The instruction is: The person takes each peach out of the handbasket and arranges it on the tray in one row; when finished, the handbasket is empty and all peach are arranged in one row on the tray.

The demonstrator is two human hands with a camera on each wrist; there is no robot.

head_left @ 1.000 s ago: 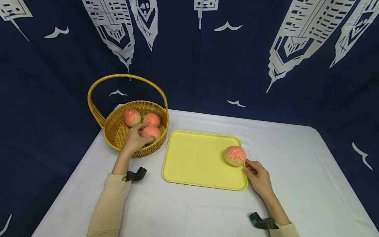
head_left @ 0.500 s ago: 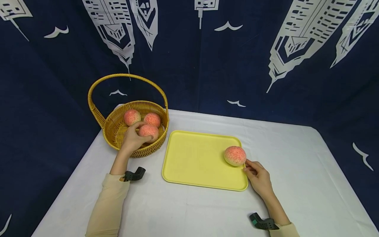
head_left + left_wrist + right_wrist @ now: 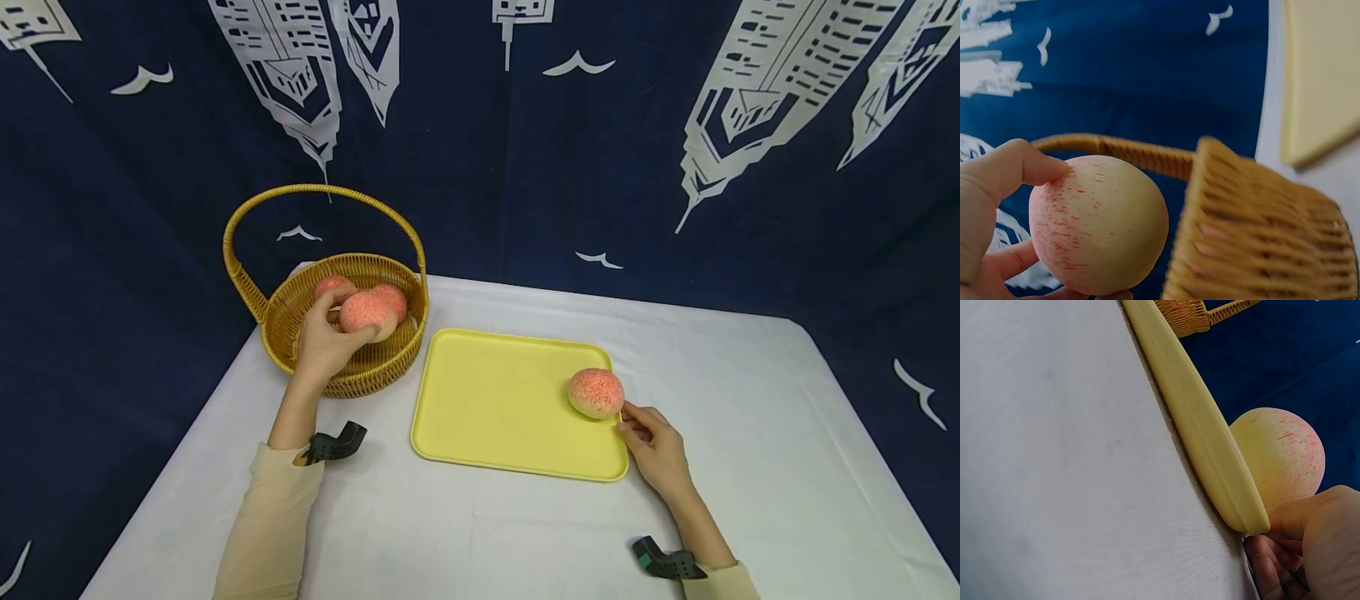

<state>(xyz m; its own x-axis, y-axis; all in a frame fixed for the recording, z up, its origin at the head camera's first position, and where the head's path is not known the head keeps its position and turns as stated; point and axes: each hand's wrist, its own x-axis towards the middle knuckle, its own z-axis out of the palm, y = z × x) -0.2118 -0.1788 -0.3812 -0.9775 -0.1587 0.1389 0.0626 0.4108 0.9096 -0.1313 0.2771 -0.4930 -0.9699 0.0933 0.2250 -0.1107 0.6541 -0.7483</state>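
In the head view my left hand [image 3: 326, 342] holds a pink-and-cream peach [image 3: 367, 315] between thumb and fingers, raised inside the wicker basket [image 3: 367, 379]. The left wrist view shows the same peach [image 3: 1100, 228] above the basket's rim level. Two more peaches lie in the basket, a right one [image 3: 393, 300] and a left one [image 3: 332, 285], both partly covered. At the right, my right hand [image 3: 660, 454] pinches the edge of the yellow tray [image 3: 510, 408]. Another peach [image 3: 596, 393] sits on the tray close to those fingers.
The basket's tall arched handle [image 3: 326, 192] stands over its opening. A white cloth [image 3: 465, 533] covers the table, and a dark blue printed curtain [image 3: 465, 167] hangs behind it. Each wrist wears a black camera mount.
My left hand has lifted its peach up and slightly left, so it now overlaps the peaches behind. The right hand, the tray and its peach have stayed put.
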